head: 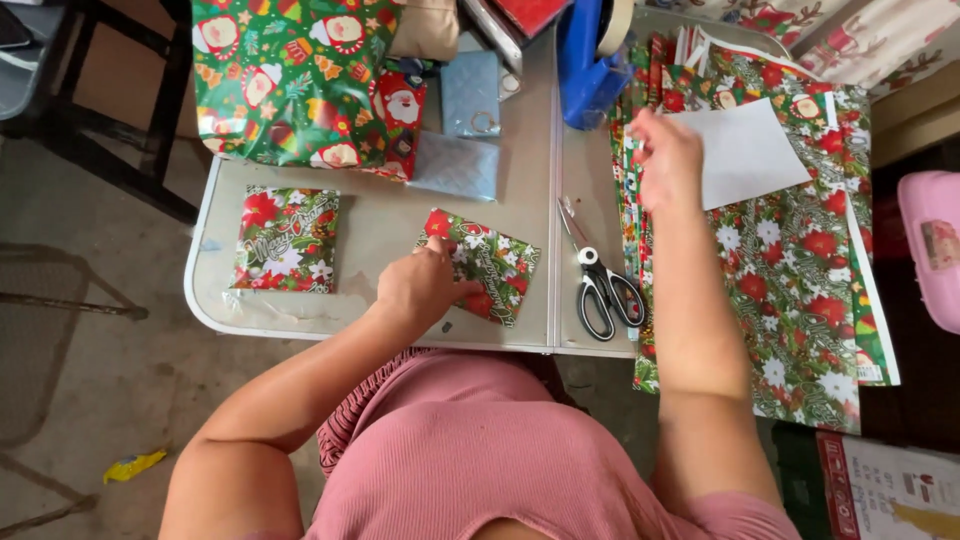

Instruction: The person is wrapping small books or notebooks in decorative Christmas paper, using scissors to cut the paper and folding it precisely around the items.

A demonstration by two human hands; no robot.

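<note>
My left hand (425,285) presses flat on the small wrapped parcel (483,264) at the worktop (380,225) edge, w/ scissors (603,290) beside. Right hand (668,160) pinches toward the tape dispenser (590,55) (grip unclear); parcel could slide off, folds might spring open.

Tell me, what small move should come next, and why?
Probably bring the right hand from near the tape dispenser back to the small wrapped parcel to stick it shut. The left hand presses the parcel down on the table, and the scissors lie idle.
</note>
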